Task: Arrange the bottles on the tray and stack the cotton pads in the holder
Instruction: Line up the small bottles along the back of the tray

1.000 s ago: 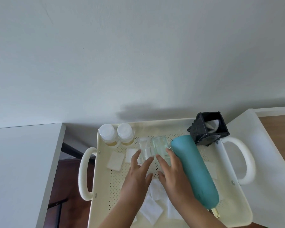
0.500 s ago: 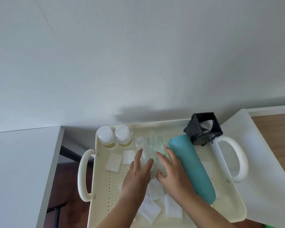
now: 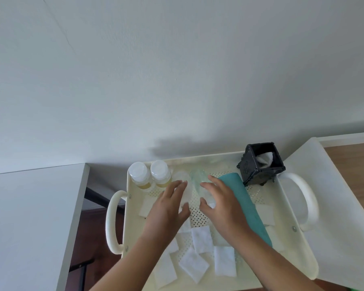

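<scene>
A cream perforated tray (image 3: 286, 244) holds two upright white-capped bottles (image 3: 149, 175) of yellowish liquid at its back left. Beside them my left hand (image 3: 168, 206) grips a small clear bottle (image 3: 182, 178), and my right hand (image 3: 221, 204) grips a second, greenish clear bottle (image 3: 197, 179); both are blurred and stand nearly upright. A teal bottle (image 3: 248, 208) lies on its side just right of my right hand. The black square holder (image 3: 260, 166) stands at the back right corner with one pad inside. Several white cotton pads (image 3: 202, 238) lie loose on the tray floor.
The tray has a looped handle on each side (image 3: 111, 219). A white table surface (image 3: 30, 217) lies to the left across a dark gap. A white board (image 3: 334, 206) and a wooden surface (image 3: 353, 156) are on the right. A plain wall rises behind.
Both hands have tipped the two clear bottles up from lying flat and moved them back toward the capped bottles. The teal bottle has stayed lying down.
</scene>
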